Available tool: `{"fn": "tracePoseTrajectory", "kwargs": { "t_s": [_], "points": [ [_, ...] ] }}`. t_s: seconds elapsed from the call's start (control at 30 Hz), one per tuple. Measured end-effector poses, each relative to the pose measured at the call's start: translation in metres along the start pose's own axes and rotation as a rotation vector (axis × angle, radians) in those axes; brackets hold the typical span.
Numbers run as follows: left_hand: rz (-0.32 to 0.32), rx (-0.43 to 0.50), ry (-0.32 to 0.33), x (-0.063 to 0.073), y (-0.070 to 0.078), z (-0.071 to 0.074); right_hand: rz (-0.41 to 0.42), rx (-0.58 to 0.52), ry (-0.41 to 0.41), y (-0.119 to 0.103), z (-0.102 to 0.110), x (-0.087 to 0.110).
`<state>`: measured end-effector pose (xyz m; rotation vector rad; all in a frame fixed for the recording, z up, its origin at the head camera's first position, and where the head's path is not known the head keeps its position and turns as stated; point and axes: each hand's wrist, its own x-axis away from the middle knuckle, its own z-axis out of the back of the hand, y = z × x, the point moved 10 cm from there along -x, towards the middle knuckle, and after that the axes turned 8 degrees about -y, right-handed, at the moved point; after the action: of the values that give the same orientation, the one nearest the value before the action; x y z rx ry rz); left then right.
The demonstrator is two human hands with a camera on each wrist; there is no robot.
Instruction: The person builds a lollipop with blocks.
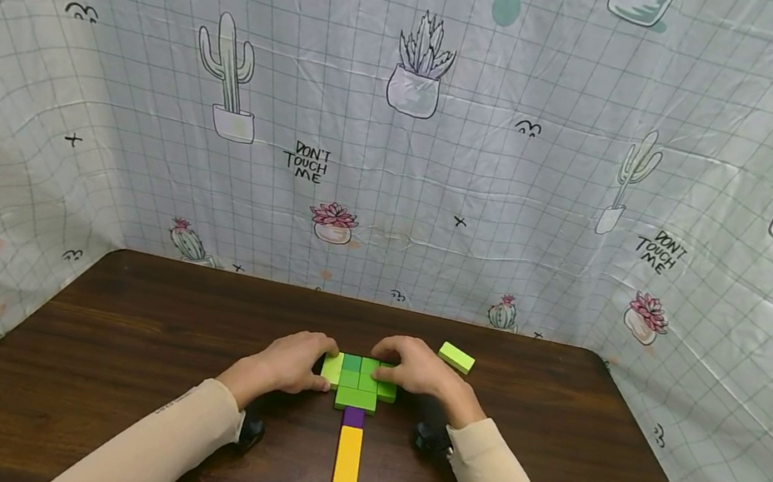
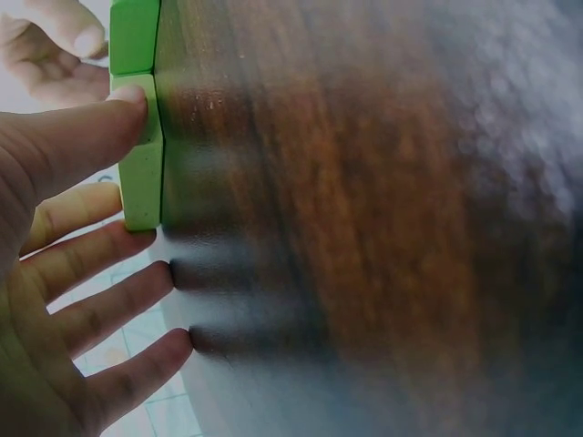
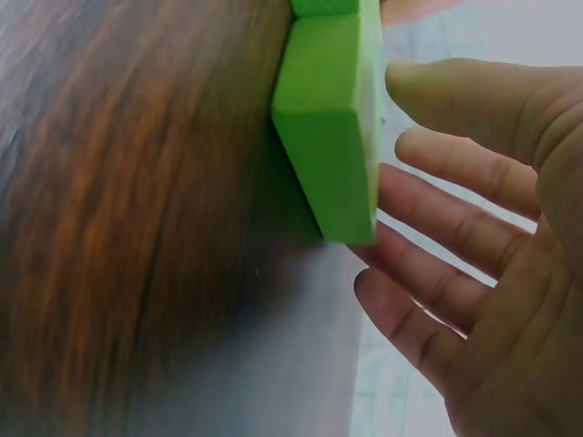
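Several green blocks [image 1: 356,396] lie together on the table, with a purple block [image 1: 354,417] and a long yellow-orange block [image 1: 346,466] in line below them. My left hand [image 1: 287,360] holds the yellow-green block [image 1: 332,368] at the group's left end, thumb on its near side and forefinger at the far side. Over the right part of the group is my right hand [image 1: 415,368]. Its thumb and fingers extend around the right-end green block [image 3: 332,155], and in the right wrist view the thumb stands a little off that block.
A loose yellow-green block [image 1: 456,357] lies behind and to the right of my right hand. The dark wooden table [image 1: 131,369] meets a grid-patterned cloth [image 1: 267,230] at its back and sides.
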<state>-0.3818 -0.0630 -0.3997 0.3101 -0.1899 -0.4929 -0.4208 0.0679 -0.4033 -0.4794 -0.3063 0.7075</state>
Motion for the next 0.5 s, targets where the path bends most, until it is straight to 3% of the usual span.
{"fn": "tracePoseTrajectory", "kwargs": {
  "t_s": [0.27, 0.5],
  "points": [
    [-0.001, -0.015, 0.008, 0.002, 0.003, 0.001, -0.020, -0.015, 0.022, 0.010, 0.007, 0.017],
    [-0.006, -0.005, 0.012, 0.003, 0.004, 0.000, -0.032, 0.007, -0.022, 0.014, 0.004, 0.027]
  ]
}}
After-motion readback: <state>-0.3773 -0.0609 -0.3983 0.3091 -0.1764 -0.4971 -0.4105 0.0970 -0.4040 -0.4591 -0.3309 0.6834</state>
